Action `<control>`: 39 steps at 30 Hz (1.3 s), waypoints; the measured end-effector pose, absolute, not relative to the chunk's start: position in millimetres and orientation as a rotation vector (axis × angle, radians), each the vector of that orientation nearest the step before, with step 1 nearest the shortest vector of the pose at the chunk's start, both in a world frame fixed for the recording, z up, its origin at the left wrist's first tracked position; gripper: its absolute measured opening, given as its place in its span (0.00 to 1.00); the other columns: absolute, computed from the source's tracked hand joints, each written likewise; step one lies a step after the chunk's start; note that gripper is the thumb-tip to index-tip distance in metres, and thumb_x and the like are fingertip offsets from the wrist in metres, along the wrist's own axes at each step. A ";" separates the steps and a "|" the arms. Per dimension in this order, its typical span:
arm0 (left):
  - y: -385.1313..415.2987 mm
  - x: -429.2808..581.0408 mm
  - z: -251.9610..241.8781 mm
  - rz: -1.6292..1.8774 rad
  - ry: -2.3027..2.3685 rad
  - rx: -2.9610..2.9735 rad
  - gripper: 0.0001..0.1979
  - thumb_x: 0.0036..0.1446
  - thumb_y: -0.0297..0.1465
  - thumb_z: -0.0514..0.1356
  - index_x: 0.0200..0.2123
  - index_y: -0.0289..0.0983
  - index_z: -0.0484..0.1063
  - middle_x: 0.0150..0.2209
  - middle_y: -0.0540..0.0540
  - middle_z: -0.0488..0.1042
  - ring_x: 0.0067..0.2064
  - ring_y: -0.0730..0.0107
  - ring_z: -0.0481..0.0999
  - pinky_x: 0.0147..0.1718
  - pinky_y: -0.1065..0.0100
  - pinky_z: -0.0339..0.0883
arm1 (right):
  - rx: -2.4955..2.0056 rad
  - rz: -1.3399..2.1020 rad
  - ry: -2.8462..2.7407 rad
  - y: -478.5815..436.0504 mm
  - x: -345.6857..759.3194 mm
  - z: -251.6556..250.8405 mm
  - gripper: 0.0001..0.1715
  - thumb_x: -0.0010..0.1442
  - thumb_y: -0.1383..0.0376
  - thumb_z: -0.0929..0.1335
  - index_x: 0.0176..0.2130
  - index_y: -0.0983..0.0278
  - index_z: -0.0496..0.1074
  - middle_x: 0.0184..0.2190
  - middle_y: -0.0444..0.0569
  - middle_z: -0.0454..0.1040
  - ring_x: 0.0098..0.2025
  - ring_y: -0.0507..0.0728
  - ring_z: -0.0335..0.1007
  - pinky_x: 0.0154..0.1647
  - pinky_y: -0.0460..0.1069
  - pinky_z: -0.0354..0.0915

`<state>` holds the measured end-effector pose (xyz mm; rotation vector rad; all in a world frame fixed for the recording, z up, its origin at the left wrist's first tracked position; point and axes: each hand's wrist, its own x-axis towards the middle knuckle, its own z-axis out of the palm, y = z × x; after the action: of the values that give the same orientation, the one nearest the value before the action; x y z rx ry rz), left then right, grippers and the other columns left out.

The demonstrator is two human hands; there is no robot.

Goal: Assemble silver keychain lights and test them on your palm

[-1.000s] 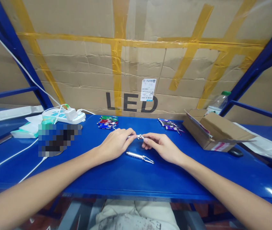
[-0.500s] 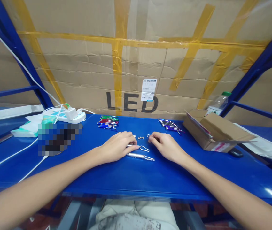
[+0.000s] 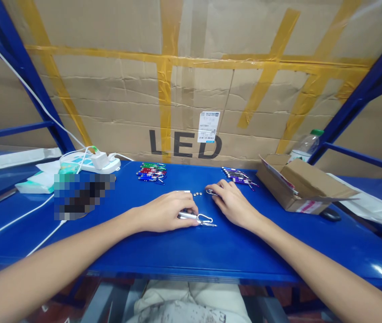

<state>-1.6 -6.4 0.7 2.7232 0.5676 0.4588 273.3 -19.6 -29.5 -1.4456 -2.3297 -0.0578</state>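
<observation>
My left hand point(image 3: 169, 211) is closed around a silver penlight point(image 3: 187, 216) that has a wire carabiner clip at its right end. Close in front of it lies another silver penlight point(image 3: 209, 224), partly hidden by my thumb. A short silver tube end point(image 3: 186, 192) shows just beyond my left knuckles. My right hand point(image 3: 233, 199) has its fingertips closed on a silver carabiner clip piece point(image 3: 210, 192) at the table surface; the rest of that piece is under the fingers. Between the hands lie several small button cells point(image 3: 197, 194).
Green, red and blue penlights point(image 3: 151, 172) lie in a group at back left; dark and purple ones point(image 3: 239, 175) at back right. An open cardboard box point(image 3: 298, 184), a bottle point(image 3: 308, 144) and a black mouse point(image 3: 331, 214) are right. A power strip point(image 3: 108, 164) and cables are left.
My left hand has moved nearer the table's front edge, bringing its silver penlight beside the other one. My right fingers have shifted slightly over the clip piece, which now shows more.
</observation>
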 end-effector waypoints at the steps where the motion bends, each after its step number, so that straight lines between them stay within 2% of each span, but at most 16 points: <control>1: -6.7 -1.5 1.1 0.471 0.572 2.719 0.11 0.71 0.42 0.65 0.47 0.42 0.80 0.44 0.46 0.81 0.50 0.57 0.80 0.56 0.59 0.69 | -1.416 -0.059 -2.361 -20.5 271.9 -29.4 0.23 0.76 0.69 0.60 0.63 0.60 0.74 0.52 0.59 0.74 0.49 0.66 0.68 0.54 0.62 0.68; 4: -4.5 -1.4 0.7 0.543 0.643 2.749 0.13 0.75 0.41 0.59 0.47 0.42 0.81 0.45 0.45 0.81 0.51 0.58 0.79 0.56 0.59 0.69 | -1.335 -0.063 -2.440 -24.3 267.0 -26.3 0.27 0.77 0.69 0.58 0.68 0.59 0.72 0.57 0.61 0.74 0.49 0.66 0.66 0.54 0.63 0.68; 7: 2.4 -2.6 -2.4 0.632 0.780 2.822 0.16 0.78 0.36 0.53 0.53 0.39 0.79 0.50 0.42 0.79 0.53 0.56 0.76 0.56 0.57 0.69 | -1.278 -0.021 -2.500 -29.4 262.8 -20.4 0.30 0.77 0.68 0.57 0.71 0.56 0.69 0.63 0.60 0.72 0.52 0.67 0.65 0.55 0.65 0.68; 10: 10.7 -4.7 -8.2 0.643 0.956 2.876 0.17 0.77 0.35 0.54 0.60 0.38 0.77 0.55 0.39 0.76 0.55 0.54 0.73 0.58 0.54 0.68 | -1.234 0.066 -2.570 -34.6 259.9 -15.7 0.32 0.78 0.68 0.57 0.74 0.49 0.64 0.71 0.54 0.67 0.58 0.69 0.63 0.56 0.68 0.66; 13: 16.0 -6.1 -13.4 0.531 1.043 2.928 0.18 0.76 0.35 0.56 0.63 0.38 0.76 0.59 0.39 0.76 0.55 0.52 0.71 0.58 0.53 0.67 | -1.229 0.133 -2.598 -36.5 258.9 -15.4 0.33 0.79 0.68 0.56 0.75 0.49 0.61 0.74 0.51 0.64 0.61 0.71 0.61 0.57 0.70 0.66; 17: 17.8 -7.0 -15.0 0.480 1.065 2.935 0.17 0.76 0.33 0.56 0.60 0.37 0.77 0.53 0.40 0.79 0.53 0.53 0.72 0.55 0.55 0.67 | -1.175 0.116 -2.505 -31.2 261.7 -19.7 0.26 0.80 0.65 0.57 0.68 0.54 0.71 0.69 0.54 0.72 0.60 0.70 0.63 0.58 0.69 0.66; 21: 19.0 -8.8 -14.3 0.473 1.157 2.913 0.16 0.75 0.35 0.58 0.58 0.35 0.79 0.49 0.38 0.79 0.50 0.52 0.73 0.51 0.56 0.67 | -1.117 0.076 -2.482 -25.6 264.7 -21.6 0.19 0.78 0.67 0.60 0.58 0.59 0.76 0.59 0.55 0.79 0.56 0.66 0.67 0.59 0.65 0.65; 25: 18.8 -9.1 -13.4 0.575 1.155 2.830 0.13 0.74 0.36 0.59 0.50 0.38 0.81 0.45 0.41 0.80 0.47 0.54 0.74 0.49 0.57 0.67 | -1.097 0.072 -2.480 -26.1 264.4 -19.9 0.18 0.77 0.69 0.61 0.56 0.58 0.77 0.54 0.55 0.80 0.53 0.64 0.69 0.57 0.62 0.64; 29: 14.2 -4.7 -9.8 0.756 1.083 2.609 0.08 0.72 0.35 0.61 0.48 0.40 0.77 0.44 0.46 0.81 0.44 0.60 0.76 0.45 0.61 0.68 | -1.134 0.062 -2.488 -27.9 263.6 -17.7 0.18 0.77 0.68 0.62 0.58 0.58 0.76 0.49 0.54 0.80 0.49 0.64 0.69 0.53 0.59 0.65; 33: 8.6 0.8 -7.4 0.815 0.980 2.390 0.07 0.70 0.35 0.64 0.47 0.40 0.75 0.42 0.49 0.83 0.37 0.67 0.78 0.38 0.66 0.68 | -1.188 0.049 -2.499 -27.6 263.4 -16.4 0.15 0.77 0.68 0.62 0.53 0.61 0.78 0.45 0.54 0.79 0.46 0.63 0.69 0.49 0.57 0.64; 39: 6.4 2.1 -8.2 0.774 0.856 2.226 0.08 0.70 0.36 0.63 0.48 0.41 0.72 0.43 0.48 0.85 0.42 0.65 0.84 0.38 0.67 0.70 | -1.222 0.089 -2.445 -24.4 264.9 -20.4 0.10 0.76 0.68 0.64 0.49 0.61 0.75 0.45 0.54 0.80 0.47 0.62 0.74 0.53 0.58 0.63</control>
<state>2.1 6.4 -8.2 2.2262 0.8561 0.7739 264.9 -24.4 -20.4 -1.2219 -2.4453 0.0886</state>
